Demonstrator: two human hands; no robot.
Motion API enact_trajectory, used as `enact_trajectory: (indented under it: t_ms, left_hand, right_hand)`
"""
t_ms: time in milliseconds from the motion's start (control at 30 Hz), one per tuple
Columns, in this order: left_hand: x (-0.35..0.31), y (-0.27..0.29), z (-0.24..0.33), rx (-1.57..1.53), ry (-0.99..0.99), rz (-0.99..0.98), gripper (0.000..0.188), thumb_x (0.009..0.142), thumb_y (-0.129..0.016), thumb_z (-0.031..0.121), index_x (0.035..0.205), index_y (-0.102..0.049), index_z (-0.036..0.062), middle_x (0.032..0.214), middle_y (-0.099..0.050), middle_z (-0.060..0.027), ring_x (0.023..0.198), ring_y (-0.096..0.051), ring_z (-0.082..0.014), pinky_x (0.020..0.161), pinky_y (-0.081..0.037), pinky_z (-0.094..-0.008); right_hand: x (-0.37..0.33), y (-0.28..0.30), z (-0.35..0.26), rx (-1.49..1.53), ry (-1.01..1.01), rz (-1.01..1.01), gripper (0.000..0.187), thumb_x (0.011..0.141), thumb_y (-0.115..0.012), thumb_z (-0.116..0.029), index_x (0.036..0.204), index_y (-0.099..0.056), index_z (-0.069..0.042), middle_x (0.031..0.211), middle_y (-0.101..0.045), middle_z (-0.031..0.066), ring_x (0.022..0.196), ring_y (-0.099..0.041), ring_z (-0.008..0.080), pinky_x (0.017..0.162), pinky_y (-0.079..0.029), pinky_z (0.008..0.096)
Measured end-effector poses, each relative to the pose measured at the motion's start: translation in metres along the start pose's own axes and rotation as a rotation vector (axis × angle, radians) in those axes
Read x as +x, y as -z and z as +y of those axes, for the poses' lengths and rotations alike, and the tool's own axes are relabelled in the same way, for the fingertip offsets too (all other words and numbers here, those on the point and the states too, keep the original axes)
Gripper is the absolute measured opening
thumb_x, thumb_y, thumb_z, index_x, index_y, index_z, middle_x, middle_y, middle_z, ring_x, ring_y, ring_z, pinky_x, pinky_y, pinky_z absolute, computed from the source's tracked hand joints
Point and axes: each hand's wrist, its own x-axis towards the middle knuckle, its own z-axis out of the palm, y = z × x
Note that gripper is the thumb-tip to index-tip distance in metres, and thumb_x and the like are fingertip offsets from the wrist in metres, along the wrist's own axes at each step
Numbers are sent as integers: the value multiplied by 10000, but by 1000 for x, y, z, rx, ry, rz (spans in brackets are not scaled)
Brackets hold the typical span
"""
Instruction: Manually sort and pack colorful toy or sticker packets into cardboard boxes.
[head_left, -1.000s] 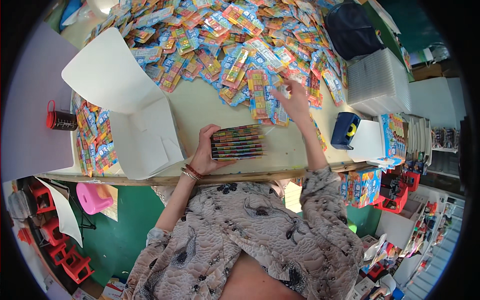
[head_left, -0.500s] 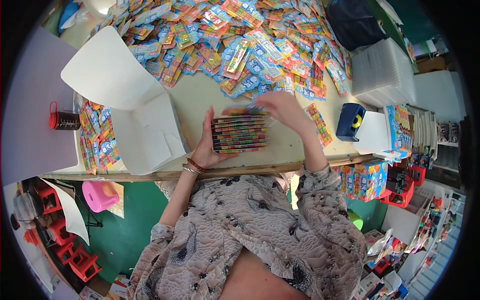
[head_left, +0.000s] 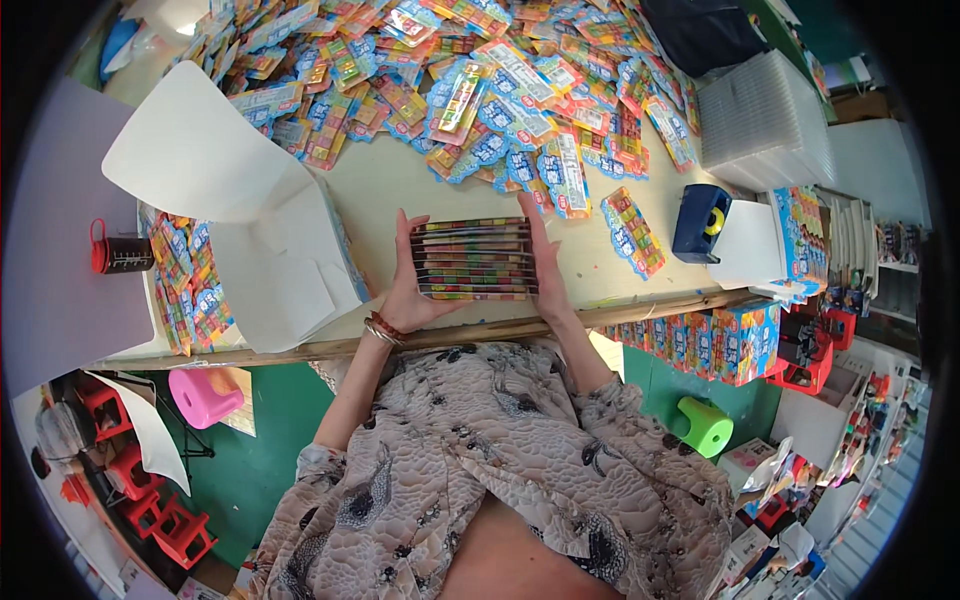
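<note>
A stack of colourful blister packs (head_left: 474, 262) stands edge-up above the near part of the table, squeezed between my two palms. On its left side my left hand (head_left: 408, 284) presses with the fingers pointing away from me; a bracelet circles that wrist. Against the opposite side lies my right hand (head_left: 546, 270), its fingers straight along the pack ends. Beyond the stack spreads a big loose heap of the same packs (head_left: 480, 110). One single pack (head_left: 633, 233) lies by itself to the right of my right hand.
An open white carton (head_left: 285, 270) stands at the left, beside more packs (head_left: 190, 265). A blue tape dispenser (head_left: 701, 224), stacked clear trays (head_left: 765, 125) and a dark bag (head_left: 705, 35) are at the right. Printed boxes (head_left: 745, 340) line up below the table's front edge (head_left: 480, 331).
My right hand has come back from the heap's near edge to the stack's right side. The pack it was moving at the stack's far side is now in line with the others.
</note>
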Motion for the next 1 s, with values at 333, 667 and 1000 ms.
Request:
enact_trajectory:
  t_ms: [333,667,1000]
  left_hand:
    - [-5,0,-10,-3,66,-45,1393,557,-905,174,1454,158,109,1424,-235,-149,1253,-416,-285,1030,-399,-402]
    - [-3,0,-11,-121,45,-81,1409,566,-902,199,1441,199,124,1506,-89,-178,1285,-385,-298,1056,-370,-405]
    - [3,1,7,-77,28,-80,1345,590,-886,157,1458,139,90,1341,-442,-162,1192,-497,-257,1058,-353,-398]
  right_hand:
    - [4,11,6,61,-83,-20,804,943,-284,-603,1491,-48,-64,1538,-141,124,1413,-147,242,1139,-116,361]
    - [2,43,-7,177,-203,-186,794,892,-492,-559,1466,-242,-70,1466,-330,127,1341,-321,231,1118,-214,365]
    - [1,45,-8,129,-234,-162,651,885,-618,-316,1412,-356,-37,1436,-397,84,1280,-421,203,1067,-330,339]
